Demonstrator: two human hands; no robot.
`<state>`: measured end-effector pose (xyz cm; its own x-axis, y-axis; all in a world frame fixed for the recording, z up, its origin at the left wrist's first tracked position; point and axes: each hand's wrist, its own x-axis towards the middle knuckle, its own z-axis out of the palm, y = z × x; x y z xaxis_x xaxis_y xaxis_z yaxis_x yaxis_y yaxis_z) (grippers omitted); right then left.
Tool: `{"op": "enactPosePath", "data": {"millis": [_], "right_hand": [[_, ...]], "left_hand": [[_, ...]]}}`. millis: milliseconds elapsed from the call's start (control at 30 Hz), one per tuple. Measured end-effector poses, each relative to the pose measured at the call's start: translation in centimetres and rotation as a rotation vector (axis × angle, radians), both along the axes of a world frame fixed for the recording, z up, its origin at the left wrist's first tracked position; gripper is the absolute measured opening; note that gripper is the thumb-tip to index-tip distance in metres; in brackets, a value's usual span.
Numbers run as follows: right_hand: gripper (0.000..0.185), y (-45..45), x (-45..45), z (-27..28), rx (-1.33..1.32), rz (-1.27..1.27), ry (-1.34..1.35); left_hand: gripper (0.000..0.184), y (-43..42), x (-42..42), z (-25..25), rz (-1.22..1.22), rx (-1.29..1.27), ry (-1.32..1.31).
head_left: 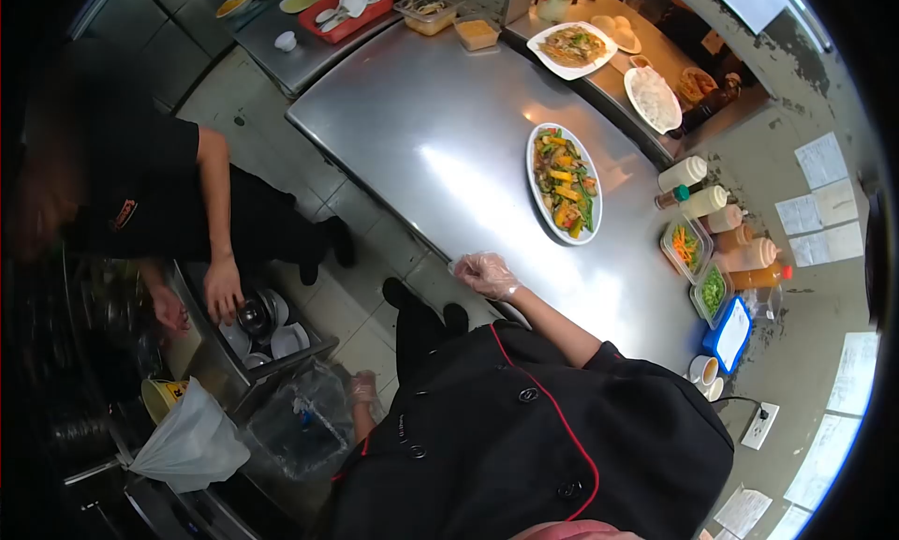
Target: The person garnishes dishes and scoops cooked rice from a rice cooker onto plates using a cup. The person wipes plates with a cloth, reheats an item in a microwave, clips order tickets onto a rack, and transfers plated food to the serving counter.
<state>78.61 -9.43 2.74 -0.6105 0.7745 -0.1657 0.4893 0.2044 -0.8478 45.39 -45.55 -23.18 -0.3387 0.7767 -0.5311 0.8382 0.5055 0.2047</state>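
Observation:
My right hand [485,275], in a clear plastic glove, is at the near edge of the steel table [403,118], its fingers curled together; anything between them is too small to make out. My left hand [363,390], also gloved, hangs low beside a clear plastic bag [304,423]; its fingers are not clear. On the table, up and right of my right hand, lies an oval white plate of mixed vegetables [566,184].
At the left, a co-worker [140,184] reaches into an open drawer of dishes [267,329]. Noodle [571,46] and rice plates [653,100] sit on the pass shelf. Sauce bottles [704,201] and vegetable tubs [686,247] line the right wall. A red tray [342,20] stands at the back.

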Motion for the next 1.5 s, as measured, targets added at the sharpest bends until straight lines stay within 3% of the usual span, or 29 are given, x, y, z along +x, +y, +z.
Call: {"op": "enactPosePath", "data": {"millis": [67, 167, 233, 333, 433, 500, 533, 567, 667, 700, 733, 933, 1000, 1033, 1100, 1133, 1167, 1233, 1367, 1433, 1500], "right_hand": [[0.011, -0.1, 0.3, 0.5, -0.049, -0.043, 0.017], [0.007, -0.1, 0.0, 1.8, -0.059, -0.027, -0.215], [0.008, -0.2, 0.1, 0.6, -0.051, -0.048, -0.115], [0.009, -0.1, 0.4, -1.3, 0.012, -0.052, -0.068], [0.014, 0.4, 0.8, -1.1, 0.037, -0.015, -0.107], [0.021, 0.6, 1.1, -0.1, 0.008, -0.013, -0.104], [0.018, 0.7, 1.2, 0.4, -0.024, -0.004, -0.136], [0.014, 0.7, 1.3, 0.8, -0.057, 0.005, -0.167], [0.018, 0.7, 1.5, 0.7, -0.083, 0.017, -0.151], [0.022, 0.5, 1.6, 0.5, -0.058, 0.018, -0.149], [0.022, 0.5, 1.6, 0.0, -0.049, 0.03, -0.135], [0.019, 0.7, 1.3, 0.5, -0.11, 0.069, -0.186], [0.016, 0.8, 1.4, 0.0, -0.12, 0.07, -0.21], [0.016, 0.9, 1.6, -0.3, -0.084, 0.063, -0.19], [0.015, 1.1, 1.8, -0.9, -0.013, 0.076, -0.15], [0.015, 0.9, 1.7, 1.0, -0.018, 0.055, -0.159], [0.016, 0.9, 1.9, 0.9, 0.078, 0.043, -0.144], [0.019, 0.8, 2.0, 2.5, 0.108, 0.005, -0.188], [0.018, 1.4, 1.3, 2.1, 0.001, -0.036, -0.03], [0.019, 2.4, 1.4, -0.5, 0.193, 0.161, -0.083], [0.015, 2.4, -0.2, -1.1, -0.104, 0.143, 0.069]], "left_hand": [[0.021, 0.8, 0.0, 0.0, -0.121, -0.002, 0.05], [0.019, 1.8, -0.4, 0.2, -0.427, 0.006, 0.217], [0.018, 2.6, -0.4, 0.4, -0.488, 0.028, 0.269], [0.026, 3.5, -0.2, 0.5, -0.07, 0.13, -0.02], [0.032, 3.9, -0.5, -0.8, 0.011, 0.162, -0.088], [0.037, 5.3, -0.5, -3.2, -0.097, -0.052, 0.089], [0.03, 5.7, -1.4, -2.8, -0.242, 0.045, -0.063], [0.029, 5.6, -1.3, -2.0, -0.236, 0.024, -0.055], [0.024, 8.2, 0.6, 4.2, -0.191, -0.087, -0.006], [0.022, 9.8, 2.3, 9.5, -0.187, -0.121, 0.011], [0.021, 9.8, 1.9, 8.4, -0.195, -0.125, -0.008], [0.018, 10.7, 0.5, 6.4, -0.209, 0.07, -0.088], [0.018, 12.7, 1.6, 8.8, -0.11, 0.326, -0.043], [0.018, 14.1, 2.8, 12.2, -0.031, 0.506, -0.001], [0.007, 18.4, 7.0, 24.4, 0.207, 1.05, 0.177], [0.014, 19.4, 8.5, 29.8, 0.252, 1.227, 0.278], [0.025, 19.6, 9.2, 33.5, 0.309, 1.398, 0.409], [0.036, 17.7, 8.4, 36.1, 0.242, 1.519, 0.683], [0.033, 11.8, 2.7, 36.3, 0.045, 1.067, 1.283], [0.033, 8.2, 3.4, 36.0, 0.055, 0.898, 1.336], [0.032, 5.5, 2.8, 37.0, -0.01, 0.821, 1.453]]}}
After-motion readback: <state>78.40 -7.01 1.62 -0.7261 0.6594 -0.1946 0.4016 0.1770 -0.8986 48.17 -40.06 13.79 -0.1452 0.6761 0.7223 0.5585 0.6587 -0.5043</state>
